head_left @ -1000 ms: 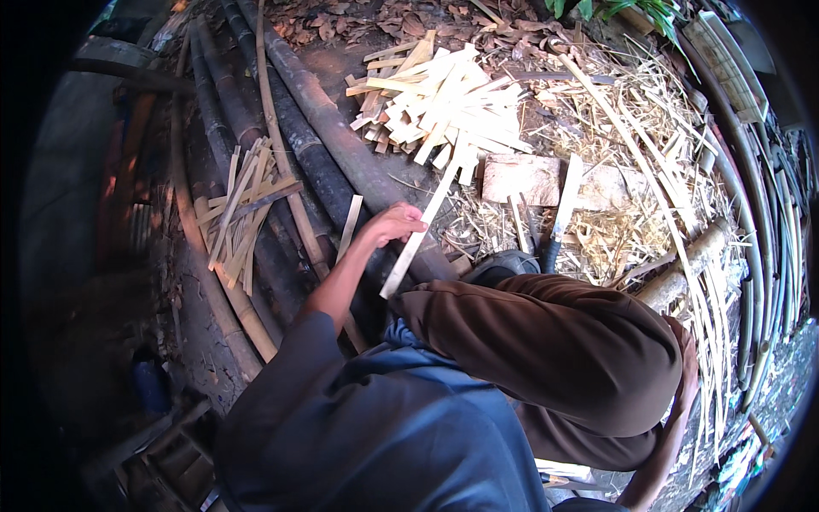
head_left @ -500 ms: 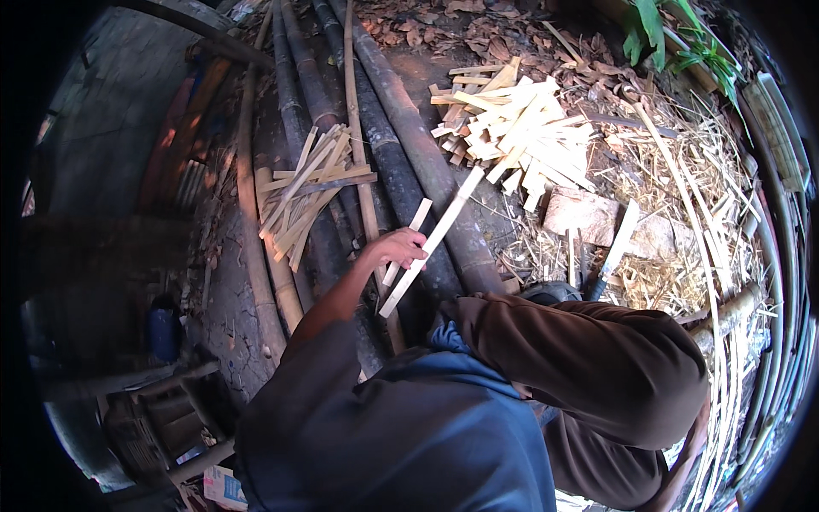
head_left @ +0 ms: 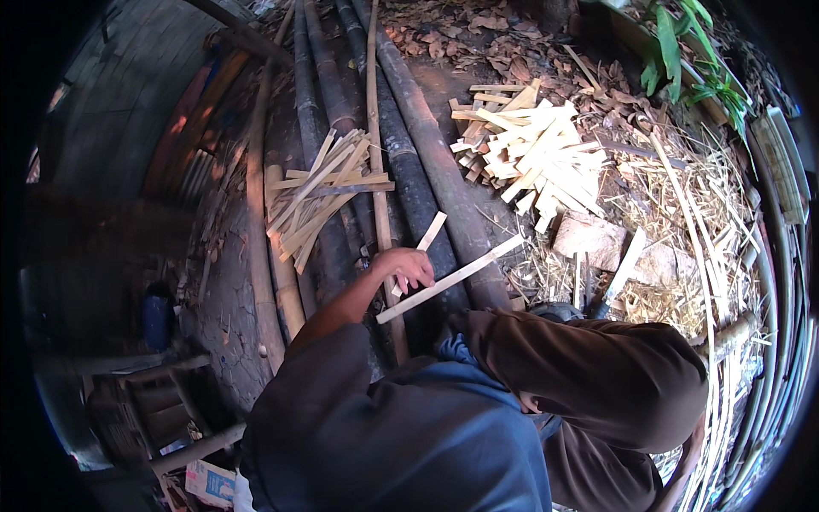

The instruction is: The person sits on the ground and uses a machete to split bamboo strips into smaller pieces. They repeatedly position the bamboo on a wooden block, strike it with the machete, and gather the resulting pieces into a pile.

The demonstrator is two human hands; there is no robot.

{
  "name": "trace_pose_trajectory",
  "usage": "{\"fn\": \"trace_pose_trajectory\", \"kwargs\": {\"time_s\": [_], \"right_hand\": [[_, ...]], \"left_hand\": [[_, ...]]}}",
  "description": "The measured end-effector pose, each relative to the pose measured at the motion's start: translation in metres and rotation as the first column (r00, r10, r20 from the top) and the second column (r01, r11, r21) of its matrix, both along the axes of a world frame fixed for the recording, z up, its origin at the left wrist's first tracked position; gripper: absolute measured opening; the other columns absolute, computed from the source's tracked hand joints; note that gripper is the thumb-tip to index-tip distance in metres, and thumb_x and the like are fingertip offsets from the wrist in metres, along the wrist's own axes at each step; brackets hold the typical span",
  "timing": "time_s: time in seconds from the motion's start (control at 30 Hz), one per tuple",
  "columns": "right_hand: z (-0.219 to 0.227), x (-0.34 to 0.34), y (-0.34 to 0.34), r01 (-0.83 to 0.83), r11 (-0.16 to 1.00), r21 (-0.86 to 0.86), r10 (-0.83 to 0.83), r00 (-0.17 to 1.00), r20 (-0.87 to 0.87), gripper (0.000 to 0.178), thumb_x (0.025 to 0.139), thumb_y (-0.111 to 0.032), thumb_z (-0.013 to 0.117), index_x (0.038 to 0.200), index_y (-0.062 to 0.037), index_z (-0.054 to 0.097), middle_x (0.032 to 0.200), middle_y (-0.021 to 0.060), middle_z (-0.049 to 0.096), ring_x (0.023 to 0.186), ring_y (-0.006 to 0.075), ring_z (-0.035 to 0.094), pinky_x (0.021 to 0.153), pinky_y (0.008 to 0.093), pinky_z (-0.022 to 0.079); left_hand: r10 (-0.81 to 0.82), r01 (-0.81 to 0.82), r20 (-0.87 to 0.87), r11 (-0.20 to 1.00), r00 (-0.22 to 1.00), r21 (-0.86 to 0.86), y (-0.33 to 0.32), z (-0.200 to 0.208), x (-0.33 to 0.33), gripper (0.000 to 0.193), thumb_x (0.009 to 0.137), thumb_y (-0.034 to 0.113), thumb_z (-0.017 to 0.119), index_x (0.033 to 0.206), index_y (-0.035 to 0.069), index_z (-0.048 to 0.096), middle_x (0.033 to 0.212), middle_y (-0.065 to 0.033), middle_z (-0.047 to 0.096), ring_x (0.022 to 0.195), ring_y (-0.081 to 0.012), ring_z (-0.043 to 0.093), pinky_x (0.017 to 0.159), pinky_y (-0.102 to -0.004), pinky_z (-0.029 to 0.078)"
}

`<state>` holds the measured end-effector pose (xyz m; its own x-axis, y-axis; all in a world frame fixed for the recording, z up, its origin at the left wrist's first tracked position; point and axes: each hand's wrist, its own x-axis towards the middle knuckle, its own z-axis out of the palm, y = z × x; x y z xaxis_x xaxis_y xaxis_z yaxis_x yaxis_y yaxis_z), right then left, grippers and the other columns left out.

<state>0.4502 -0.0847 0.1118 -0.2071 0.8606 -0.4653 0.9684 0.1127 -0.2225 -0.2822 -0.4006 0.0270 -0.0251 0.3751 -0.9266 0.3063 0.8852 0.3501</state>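
My left hand [head_left: 406, 268] is over the dark bamboo poles, its fingers curled down. The fingertips meet the edge of a long pale bamboo strip [head_left: 465, 273], which lies slanting across the poles. A shorter bamboo strip [head_left: 433, 230] passes under the same hand, both its ends showing. Further left, a small heap of split strips [head_left: 328, 192] lies across the poles. My right hand is out of sight; some bare skin shows at the lower right beside the brown trousers, and I cannot make out which limb it is.
A large sunlit pile of strips [head_left: 546, 149] lies ahead on the ground. Right of the poles are a wooden block [head_left: 589, 235], a blade-like tool [head_left: 627, 264] and shavings. Long thin strips [head_left: 725, 410] run down the right side. A blue container [head_left: 157, 320] stands at left.
The long strip has swung clockwise, its far end now lower and further right. My left hand has shifted slightly right and down with the view. The short strip still lies beneath it.
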Motion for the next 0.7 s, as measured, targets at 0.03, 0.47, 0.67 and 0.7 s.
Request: {"fn": "trace_pose_trajectory", "kwargs": {"time_s": [0.03,0.47,0.67,0.7], "right_hand": [[-0.001,0.002,0.003,-0.006,1.000,0.001,0.006,1.000,0.009,0.038,0.095,-0.026,0.057,0.125,-0.0035,0.063,0.100,0.0198,0.070,0.090,0.0309,0.068,0.079,0.0401,0.051],[-0.016,0.011,0.004,-0.070,0.997,0.031,0.067,0.994,0.087,0.036,0.095,-0.026,0.059,0.122,-0.0033,0.065,0.100,0.0197,0.071,0.090,0.0311,0.068,0.079,0.0404,0.052],[-0.023,-0.046,0.044,-0.372,0.905,0.204,0.371,0.928,0.048,0.023,0.093,-0.019,0.063,0.108,-0.0042,0.071,0.094,0.0179,0.072,0.081,0.0303,0.070,0.071,0.0419,0.055],[0.008,-0.016,0.035,-0.348,0.916,0.198,0.322,0.934,0.153,0.030,0.094,-0.026,0.062,0.115,-0.0064,0.068,0.106,0.0191,0.069,0.091,0.0351,0.068,0.078,0.0445,0.054]], "left_hand": [[0.069,-0.068,-0.036,0.997,0.997,0.028,0.002,0.004,-0.007,0.042,0.087,0.026,0.073,0.115,-0.003,0.066,0.104,-0.0159,0.067,0.088,-0.0225,0.068,0.066,-0.0353,0.062],[0.572,0.039,-0.820,0.820,0.015,0.572,-0.054,-0.008,-0.164,0.017,0.088,0.018,0.060,0.096,0.004,0.066,0.096,-0.0224,0.067,0.090,-0.0419,0.066,0.079,-0.0529,0.052],[0.643,0.503,-0.755,0.699,-0.129,0.509,-0.132,-0.068,-0.237,0.015,0.091,0.012,0.057,0.101,0.003,0.062,0.098,-0.0179,0.064,0.091,-0.0371,0.062,0.085,-0.0462,0.049],[0.569,0.463,-0.819,0.747,-0.072,0.478,-0.057,-0.105,-0.180,0.020,0.096,0.016,0.055,0.111,0.003,0.061,0.106,-0.0179,0.064,0.097,-0.0364,0.063,0.087,-0.0447,0.049]]}}
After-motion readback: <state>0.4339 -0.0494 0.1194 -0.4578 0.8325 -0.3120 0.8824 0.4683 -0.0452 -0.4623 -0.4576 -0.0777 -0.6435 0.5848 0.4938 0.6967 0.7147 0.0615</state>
